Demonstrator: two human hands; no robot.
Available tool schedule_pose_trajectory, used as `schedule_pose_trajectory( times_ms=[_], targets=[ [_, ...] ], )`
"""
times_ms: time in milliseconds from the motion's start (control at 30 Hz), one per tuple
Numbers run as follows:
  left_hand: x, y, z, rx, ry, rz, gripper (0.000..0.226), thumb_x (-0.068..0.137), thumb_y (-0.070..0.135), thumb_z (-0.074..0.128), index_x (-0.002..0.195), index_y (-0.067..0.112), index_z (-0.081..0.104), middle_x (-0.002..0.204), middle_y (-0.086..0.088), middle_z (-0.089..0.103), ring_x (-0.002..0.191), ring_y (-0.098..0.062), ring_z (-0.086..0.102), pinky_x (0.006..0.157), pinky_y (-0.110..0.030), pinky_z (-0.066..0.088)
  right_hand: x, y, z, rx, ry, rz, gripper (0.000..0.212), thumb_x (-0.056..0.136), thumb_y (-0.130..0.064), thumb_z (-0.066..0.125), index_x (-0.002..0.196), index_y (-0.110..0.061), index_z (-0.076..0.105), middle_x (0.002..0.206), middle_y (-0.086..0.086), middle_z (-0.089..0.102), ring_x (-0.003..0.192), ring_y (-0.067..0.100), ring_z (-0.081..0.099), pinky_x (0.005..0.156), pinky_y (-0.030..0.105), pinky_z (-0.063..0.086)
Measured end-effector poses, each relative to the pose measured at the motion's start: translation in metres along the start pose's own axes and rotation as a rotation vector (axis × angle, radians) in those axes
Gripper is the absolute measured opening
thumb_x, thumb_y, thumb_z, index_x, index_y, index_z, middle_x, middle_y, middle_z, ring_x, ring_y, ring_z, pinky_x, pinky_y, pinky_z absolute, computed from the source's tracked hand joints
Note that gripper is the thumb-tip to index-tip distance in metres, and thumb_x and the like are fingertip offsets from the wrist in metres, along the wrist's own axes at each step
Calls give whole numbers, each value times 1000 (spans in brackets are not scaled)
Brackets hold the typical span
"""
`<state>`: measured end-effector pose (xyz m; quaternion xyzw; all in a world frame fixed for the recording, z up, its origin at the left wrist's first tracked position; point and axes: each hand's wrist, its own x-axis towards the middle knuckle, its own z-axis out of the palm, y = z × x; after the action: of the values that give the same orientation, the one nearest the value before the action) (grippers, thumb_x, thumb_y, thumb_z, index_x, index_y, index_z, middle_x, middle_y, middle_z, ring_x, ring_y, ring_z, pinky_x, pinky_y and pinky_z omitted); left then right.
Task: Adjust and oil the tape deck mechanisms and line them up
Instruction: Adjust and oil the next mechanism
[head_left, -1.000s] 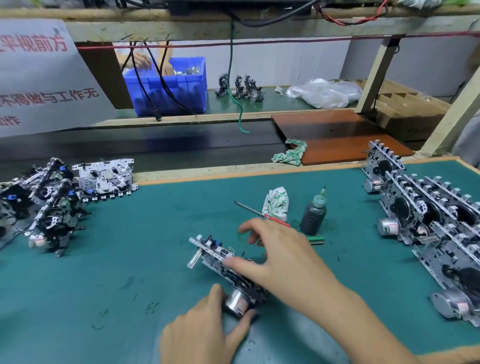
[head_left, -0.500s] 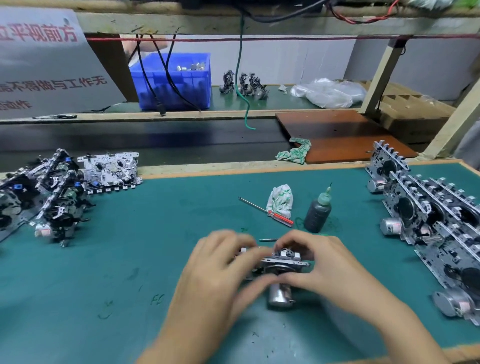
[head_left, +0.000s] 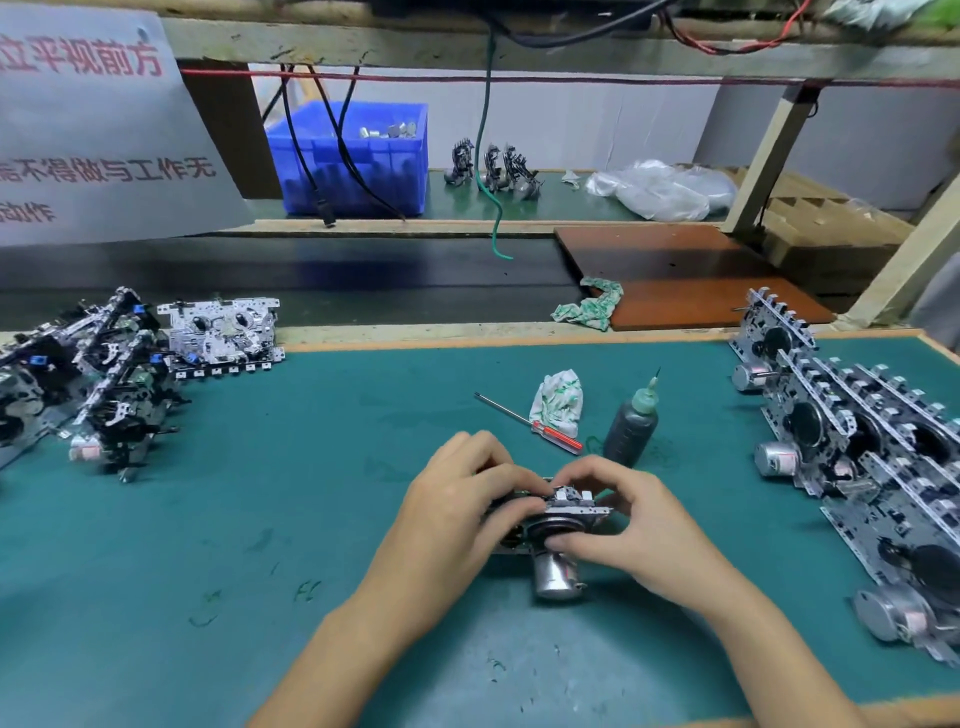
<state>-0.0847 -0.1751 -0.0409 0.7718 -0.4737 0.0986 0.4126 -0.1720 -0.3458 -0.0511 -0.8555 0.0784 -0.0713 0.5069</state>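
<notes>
A tape deck mechanism (head_left: 563, 519) with a silver motor can pointing toward me sits low over the green mat (head_left: 260, 519), held between both hands. My left hand (head_left: 457, 514) grips its left side with curled fingers. My right hand (head_left: 628, 519) pinches its right side and top edge. A dark oil bottle (head_left: 631, 426) with a green nozzle stands just beyond the hands. A red-handled screwdriver (head_left: 530, 423) lies beside a crumpled rag (head_left: 556, 400). A row of mechanisms (head_left: 857, 441) stands on edge at the right. Another cluster of mechanisms (head_left: 119, 374) is at the left.
A black conveyor belt (head_left: 311, 275) runs behind the mat. Beyond it stand a blue bin (head_left: 358, 156), a few mechanisms (head_left: 493, 166) and a plastic bag (head_left: 660, 189). A brown board (head_left: 685, 275) with a rag lies at the back right. Cables hang from above.
A second ago the mechanism lay tilted on the mat with hands just reaching it. Both hands have since lifted and turned it, and now grip it from both sides.
</notes>
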Motion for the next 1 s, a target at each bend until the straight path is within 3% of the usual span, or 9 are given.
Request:
schedule_pose_trajectory(
  times_ms=[167, 467, 700, 833, 1000],
  targets=[
    [1, 1, -1, 72, -36, 42, 27, 90, 30, 51, 92, 16, 74, 77, 0, 51, 75, -10, 40, 67, -22, 35, 7, 8, 0, 5, 6, -45, 36, 57, -32, 81, 89, -36, 65, 89, -11, 60, 85, 9, 55, 80, 23, 42],
    [0, -3, 1, 78, -22, 81, 25, 91, 27, 51, 93, 16, 74, 78, 1, 49, 74, -9, 40, 67, -15, 32, 9, 11, 1, 42, 9, -83, 31, 58, -28, 82, 85, -34, 66, 87, -10, 64, 85, 8, 59, 81, 27, 45],
    [-5, -8, 4, 61, 26, 112, 25, 92, 28, 52, 94, 16, 74, 81, 5, 46, 74, -7, 39, 70, -10, 29, 2, 10, 4, -71, 45, -162, 31, 64, -32, 79, 90, -38, 64, 94, -14, 60, 95, 11, 55, 85, 21, 40],
    [-2, -8, 5, 86, 21, 103, 24, 92, 28, 52, 93, 17, 73, 80, 5, 47, 74, -7, 41, 70, -10, 29, -9, 20, 3, -258, 270, -230, 38, 65, -46, 75, 100, -37, 64, 97, -21, 62, 98, 5, 56, 87, 18, 41],
    [-2, -7, 5, 86, 38, 94, 21, 91, 27, 54, 94, 16, 72, 80, 6, 48, 74, -8, 43, 70, -9, 30, -17, 33, 9, -676, 395, -400, 37, 76, -51, 61, 73, -15, 71, 91, -8, 67, 88, 12, 55, 74, 29, 45]
  ],
)
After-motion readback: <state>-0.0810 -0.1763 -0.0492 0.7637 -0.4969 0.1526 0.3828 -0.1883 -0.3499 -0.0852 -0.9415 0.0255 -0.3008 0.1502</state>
